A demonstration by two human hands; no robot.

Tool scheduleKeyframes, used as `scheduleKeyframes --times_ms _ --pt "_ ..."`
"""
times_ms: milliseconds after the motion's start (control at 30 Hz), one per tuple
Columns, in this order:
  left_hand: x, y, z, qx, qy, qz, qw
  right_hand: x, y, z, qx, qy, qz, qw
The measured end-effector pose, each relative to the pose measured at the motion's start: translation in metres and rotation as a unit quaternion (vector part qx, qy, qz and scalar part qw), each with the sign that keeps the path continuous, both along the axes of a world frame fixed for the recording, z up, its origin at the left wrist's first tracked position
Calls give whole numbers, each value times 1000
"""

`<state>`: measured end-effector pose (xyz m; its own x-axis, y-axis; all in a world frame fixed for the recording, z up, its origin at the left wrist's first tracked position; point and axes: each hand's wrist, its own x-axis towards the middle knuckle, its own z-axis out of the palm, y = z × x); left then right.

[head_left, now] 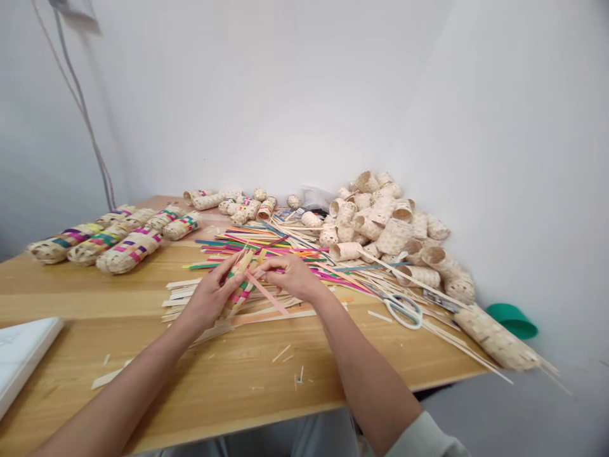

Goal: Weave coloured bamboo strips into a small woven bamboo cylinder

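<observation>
Left hand (215, 297), woven piece (244, 293) part-hidden, sleeve (425, 438) cropped

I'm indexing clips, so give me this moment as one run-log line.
left hand: holding woven piece | right hand: at pink strip | scissors: lying right of hands | woven cylinders: heaped rear right

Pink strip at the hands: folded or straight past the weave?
Straight: the pink strip extends beyond the woven piece in one line, no fold visible.
</observation>
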<state>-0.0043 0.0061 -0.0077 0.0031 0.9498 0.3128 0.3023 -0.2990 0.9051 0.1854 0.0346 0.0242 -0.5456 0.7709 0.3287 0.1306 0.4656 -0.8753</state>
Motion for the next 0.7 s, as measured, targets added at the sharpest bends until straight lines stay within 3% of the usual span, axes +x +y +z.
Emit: scheduleKeyframes --times_ms 167,333,467,700 --pt "1 3 -1 -1 9 15 1000 -2 3 -5 46 3 -11 999" --pt "7 -2 4 -32 -82 10 996 -11 5 -10 2 78 -41 996" --pt "8 -6 6 -47 -129 1 990 -12 5 -8 50 70 -45 995" --pt "8 -4 4 -45 -94 4 995 -10 4 -9 95 36 -24 994"
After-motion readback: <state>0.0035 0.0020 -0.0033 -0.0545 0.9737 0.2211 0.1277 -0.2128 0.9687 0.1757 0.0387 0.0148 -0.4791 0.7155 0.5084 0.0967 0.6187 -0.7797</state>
